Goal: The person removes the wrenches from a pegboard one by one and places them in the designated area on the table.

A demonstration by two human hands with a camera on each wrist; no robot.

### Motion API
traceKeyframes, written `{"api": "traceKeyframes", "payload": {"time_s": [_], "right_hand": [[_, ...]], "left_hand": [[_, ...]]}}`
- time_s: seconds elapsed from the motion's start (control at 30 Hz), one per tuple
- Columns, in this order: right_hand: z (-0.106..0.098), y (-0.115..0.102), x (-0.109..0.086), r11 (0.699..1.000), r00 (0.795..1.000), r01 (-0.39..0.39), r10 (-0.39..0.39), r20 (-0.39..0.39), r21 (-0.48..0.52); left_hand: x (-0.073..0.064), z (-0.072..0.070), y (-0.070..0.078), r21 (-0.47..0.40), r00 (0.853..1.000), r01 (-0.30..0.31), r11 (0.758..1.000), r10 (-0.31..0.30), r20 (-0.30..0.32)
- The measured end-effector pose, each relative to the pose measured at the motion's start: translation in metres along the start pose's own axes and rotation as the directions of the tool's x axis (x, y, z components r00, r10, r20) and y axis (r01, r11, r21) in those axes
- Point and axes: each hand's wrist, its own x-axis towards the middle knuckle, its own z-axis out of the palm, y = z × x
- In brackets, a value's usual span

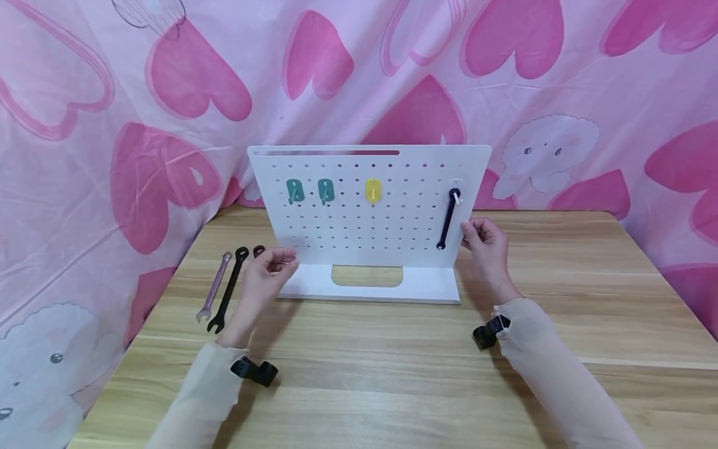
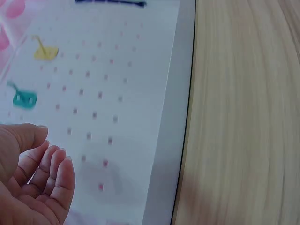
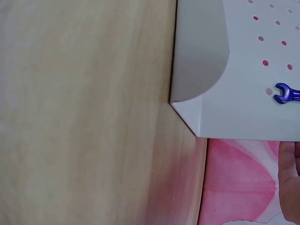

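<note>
White pegboard [image 1: 399, 218], wrench [image 1: 447, 221] on white hook [image 1: 457, 197], two green hooks [image 1: 295, 189], yellow hook [image 1: 373, 189]

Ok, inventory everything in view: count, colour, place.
table: 1, wood-coloured, underneath
pegboard: 1, white, standing on table
left hooks: 2, green, pegboard's upper left
middle hook: 1, yellow, upper middle
right hook: 1, white, upper right
hung wrench: 1, dark blue, on right hook
loose wrenches: 3, purple, black, dark red (partly hidden), table's left
cloth: 1, pink and white, behind
wrist cameras: 2, black, one per wrist
sleeves: 2, cream, on forearms
left hand: 1, near pegboard's left edge
right hand: 1, holding pegboard's right edge
</note>
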Motion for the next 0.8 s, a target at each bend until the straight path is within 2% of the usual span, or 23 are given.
{"api": "traceKeyframes", "payload": {"time_s": [0.13, 0.33, 0.5, 0.8], "right_hand": [[0.000, 0.000, 0.000, 1.000, 1.000, 0.001, -0.001, -0.001, 0.000], [0.000, 0.001, 0.000, 1.000, 1.000, 0.014, -0.014, 0.003, 0.001], [-0.001, 0.002, 0.000, 1.000, 1.000, 0.012, -0.012, 0.013, 0.012], [-0.001, 0.001, -0.001, 1.000, 1.000, -0.018, 0.018, 0.017, 0.004]], "left_hand": [[-0.003, 0.017, 0.008, -0.041, 0.999, -0.022, 0.999, 0.024, 0.035], [-0.007, 0.042, 0.017, -0.104, 0.997, -0.015, 0.994, 0.024, 0.080], [-0.009, 0.059, 0.025, -0.170, 0.992, 0.000, 0.985, 0.021, 0.121], [-0.012, 0.086, 0.038, -0.225, 0.986, -0.006, 0.974, 0.043, 0.162]]}}
